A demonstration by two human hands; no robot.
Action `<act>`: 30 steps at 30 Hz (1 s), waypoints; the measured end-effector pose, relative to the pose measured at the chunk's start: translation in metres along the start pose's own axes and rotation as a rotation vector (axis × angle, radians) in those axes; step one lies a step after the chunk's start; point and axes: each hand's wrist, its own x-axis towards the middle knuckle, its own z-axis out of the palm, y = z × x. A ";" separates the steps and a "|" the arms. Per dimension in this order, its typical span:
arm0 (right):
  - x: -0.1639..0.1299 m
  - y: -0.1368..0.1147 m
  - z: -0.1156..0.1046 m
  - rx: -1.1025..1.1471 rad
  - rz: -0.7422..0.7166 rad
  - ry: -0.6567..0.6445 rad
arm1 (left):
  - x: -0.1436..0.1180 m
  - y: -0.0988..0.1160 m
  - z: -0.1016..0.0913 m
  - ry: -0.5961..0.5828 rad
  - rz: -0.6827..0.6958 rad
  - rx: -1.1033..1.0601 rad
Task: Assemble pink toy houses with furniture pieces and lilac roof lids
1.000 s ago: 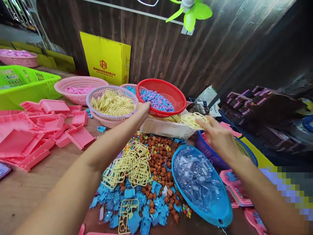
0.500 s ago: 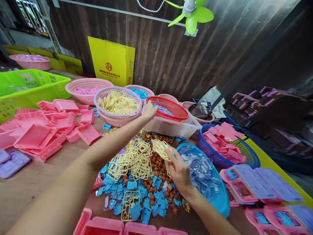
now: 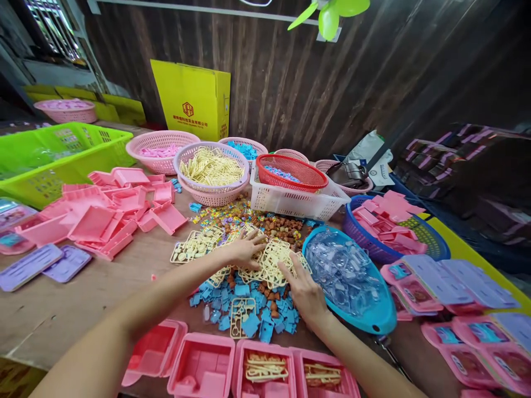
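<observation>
Both my hands are down flat on the cream sprue frames mid-surface: left hand spread open at 10 o'clock, right hand loosely open at 4, neither gripping. Looks like sorting; next I'd pinch one frame free.

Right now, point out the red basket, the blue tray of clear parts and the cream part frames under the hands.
red basket [image 3: 265,162]: head view, its near-left rim.
blue tray [image 3: 375,320]: head view, its bare near rim.
cream part frames [image 3: 274,257]: head view, the lattice between both hands.

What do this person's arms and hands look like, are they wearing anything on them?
Both forearms are bare, with no sleeves in view. The left hand and right hand wear no gloves, and no rings, watch or bracelet show. Fingers are slim with short, unpainted nails.
</observation>
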 end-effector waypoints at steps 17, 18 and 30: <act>-0.005 -0.011 -0.019 -0.038 -0.053 -0.094 | -0.077 0.055 0.018 -0.053 -0.278 -0.020; -0.005 -0.009 -0.013 -0.019 -0.075 -0.099 | -0.077 0.057 0.022 -0.063 -0.296 -0.021; 0.007 0.000 0.011 -0.017 -0.066 -0.071 | -0.084 0.055 0.031 -0.094 -0.488 -0.066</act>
